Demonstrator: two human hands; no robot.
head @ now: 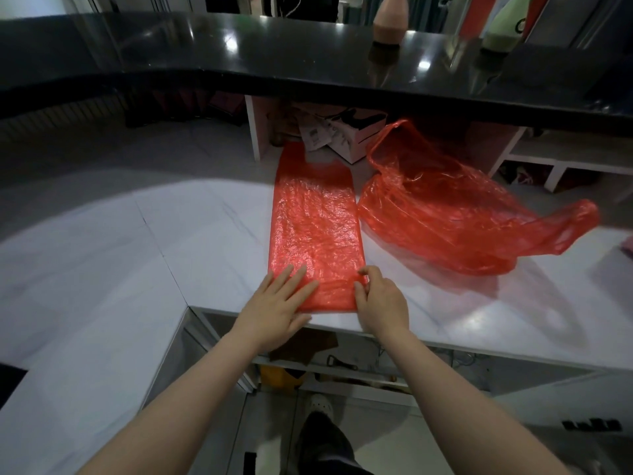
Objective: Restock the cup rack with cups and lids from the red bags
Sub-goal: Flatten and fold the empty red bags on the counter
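White marble-look table [137, 241] under a raised glossy black ledge [308, 56], shot from above. Flattened red bag [313, 221] lying smoothed out in a long strip near the front edge, running away toward the cubby under the ledge. Left hand [279, 303] pressed flat on the near left corner of it, fingers straight and spread, holding nothing. Right hand [380, 299] at the near right corner, fingers curled, grip pinching the bag's edge between thumb and fingertips.

Just beside it on the right, nearly touching: second red bag [455, 207], crumpled and puffed up, mouth open toward the ledge, one end trailing off to the right. Can't tell if anything's inside.

Behind the flat bag, tucked in the cubby: white cardboard box [356, 138] with some paper slips [317, 135] leaning on it. Up on the black ledge, pinkish cone-shaped bottle [390, 18] and pale green bottle [503, 22] further right, well apart. Open shelves [342, 365] below the table edge with small clutter, too dim to name. Down at the bottom, white clog [322, 404] and dark trouser leg [329, 443] on the floor.
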